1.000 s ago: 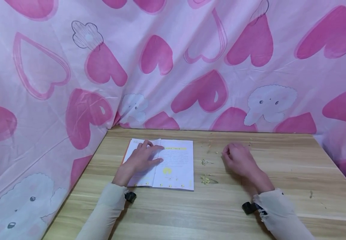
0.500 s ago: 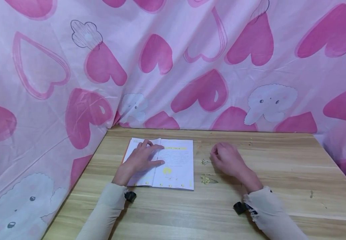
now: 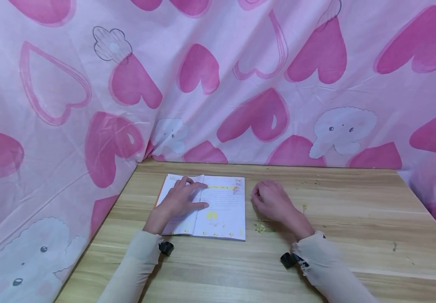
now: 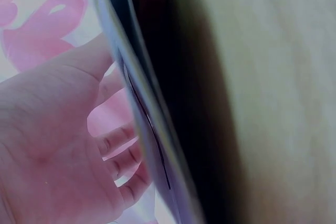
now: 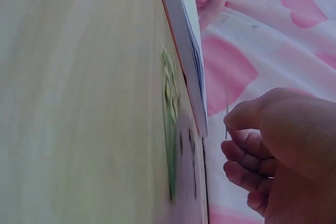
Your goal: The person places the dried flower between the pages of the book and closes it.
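Observation:
My left hand (image 3: 178, 200) rests on the left page of an open book (image 3: 223, 229), fingers spread and thumb reaching onto the right page. In the left wrist view, the book's page edges (image 4: 152, 114) stand before those fingers. My right hand (image 3: 272, 200) is just right of the book. Between thumb and forefinger it pinches a thin flat flower piece (image 5: 227, 103), seen edge-on in the right wrist view. In the head view its small pink-orange flowers (image 3: 237, 185) overlap the upper right corner of the page.
A yellow flower sprig (image 3: 260, 227) lies on the wooden table (image 3: 218, 273) below my right hand. Another small sprig (image 3: 305, 207) lies right of that hand, and a dark bit (image 3: 394, 246) farther right. A pink heart-patterned cloth (image 3: 252, 122) hangs behind and at the left.
My right hand has moved left to the book's right edge, bringing the flower piece over the page. It now covers one sprig and uncovers another. My left hand has stayed put.

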Demonstrator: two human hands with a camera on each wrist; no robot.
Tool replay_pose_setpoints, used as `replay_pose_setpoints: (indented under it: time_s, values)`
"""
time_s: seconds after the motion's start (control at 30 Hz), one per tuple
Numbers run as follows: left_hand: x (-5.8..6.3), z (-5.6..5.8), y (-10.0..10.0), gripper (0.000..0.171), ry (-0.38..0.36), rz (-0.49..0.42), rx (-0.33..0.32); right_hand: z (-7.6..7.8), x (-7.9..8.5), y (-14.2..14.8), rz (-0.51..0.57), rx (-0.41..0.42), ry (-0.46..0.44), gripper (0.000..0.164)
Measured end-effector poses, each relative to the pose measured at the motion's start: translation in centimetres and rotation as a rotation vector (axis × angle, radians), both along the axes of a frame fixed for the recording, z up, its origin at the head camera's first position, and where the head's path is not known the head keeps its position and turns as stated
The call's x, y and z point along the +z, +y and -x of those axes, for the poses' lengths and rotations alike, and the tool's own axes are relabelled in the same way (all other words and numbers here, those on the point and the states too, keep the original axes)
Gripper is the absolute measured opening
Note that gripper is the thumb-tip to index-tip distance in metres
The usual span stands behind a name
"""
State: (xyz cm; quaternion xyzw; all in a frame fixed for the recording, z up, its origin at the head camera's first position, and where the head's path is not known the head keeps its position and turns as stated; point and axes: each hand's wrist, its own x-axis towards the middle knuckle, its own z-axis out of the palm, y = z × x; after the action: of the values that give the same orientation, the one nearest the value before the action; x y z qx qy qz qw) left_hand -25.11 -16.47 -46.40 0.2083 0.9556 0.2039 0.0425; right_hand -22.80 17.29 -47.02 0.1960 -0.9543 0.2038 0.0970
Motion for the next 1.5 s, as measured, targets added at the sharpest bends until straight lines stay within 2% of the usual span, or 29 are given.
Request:
replay_pose_setpoints:
  time_s: [0.17, 0.47, 0.63, 0.77, 0.87, 1.03, 1.13, 1.27, 1.5]
  values:
    - [-0.1, 0.1, 0.0, 0.063, -0.004, 0.002, 0.003, 0.2, -0.2, -1.6, -0.015, 0.034, 0.016, 0.011]
    - [0.2, 0.1, 0.3, 0.064, -0.017, 0.017, 0.014, 0.0, 0.0, -4.4, -0.037, 0.049, -0.050, 0.015]
    - [0.2, 0.2, 0.3, 0.064, -0.010, 0.014, 0.004, -0.1, 0.0, -5.8, -0.050, 0.042, -0.096, 0.013]
    - [0.1, 0.4, 0.3, 0.064, -0.007, 0.013, 0.000, -0.1, -0.1, -6.4, -0.061, 0.014, -0.170, 0.015]
    - [0.1, 0.4, 0.3, 0.064, -0.010, 0.012, -0.001, -0.2, 0.1, -6.3, -0.050, -0.001, -0.213, 0.019]
    - [0.2, 0.3, 0.3, 0.064, -0.010, 0.011, -0.004, 0.3, 0.3, -4.9, -0.021, -0.014, -0.178, 0.022]
    - [0.2, 0.3, 0.2, 0.064, -0.011, 0.013, -0.004, 0.7, 0.2, -3.8, -0.046, -0.019, -0.177, 0.040]
    - [0.1, 0.3, 0.1, 0.065, -0.015, 0.010, -0.006, 1.0, 0.1, -2.8, -0.088, -0.013, -0.228, 0.062]
    - [0.2, 0.3, -0.2, 0.066, -0.035, 0.009, -0.010, 1.1, 0.0, -2.4, -0.083, -0.013, -0.260, 0.064]
